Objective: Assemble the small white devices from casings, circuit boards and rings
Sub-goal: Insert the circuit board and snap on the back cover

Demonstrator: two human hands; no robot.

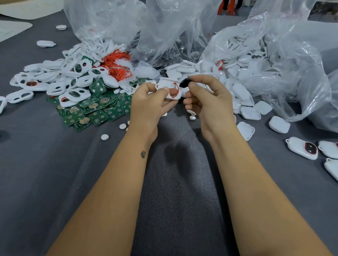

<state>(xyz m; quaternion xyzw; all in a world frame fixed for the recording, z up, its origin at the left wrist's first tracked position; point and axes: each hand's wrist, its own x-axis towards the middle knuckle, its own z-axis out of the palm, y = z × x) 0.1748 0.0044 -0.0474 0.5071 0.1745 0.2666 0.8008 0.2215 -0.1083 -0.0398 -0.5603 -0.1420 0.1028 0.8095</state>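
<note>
Left hand [151, 101] pinches a white casing [167, 90] between thumb and curled fingers, open side toward me; a red ring [175, 88] sits across its right end. Right hand [205, 99] pinches a small black oval insert [185, 82] between thumb and forefinger, just beside the casing's right edge, nearly touching. I cannot tell whether the ring is fully seated in its groove. My reading: the step in hand is fitting the black piece into the casing window. To do it well I would keep the casing steady, bring the insert in square to the opening, and press evenly so the ring is not dragged out of place. Outward: green circuit boards [90, 110] lie piled to the left on the grey table [50, 181], white casing fronts [55, 78] and loose red rings [117, 66] behind them, plain casing halves [246, 97] spilling from clear plastic bags [277, 65] at right, finished devices [302, 148] at far right.
</note>
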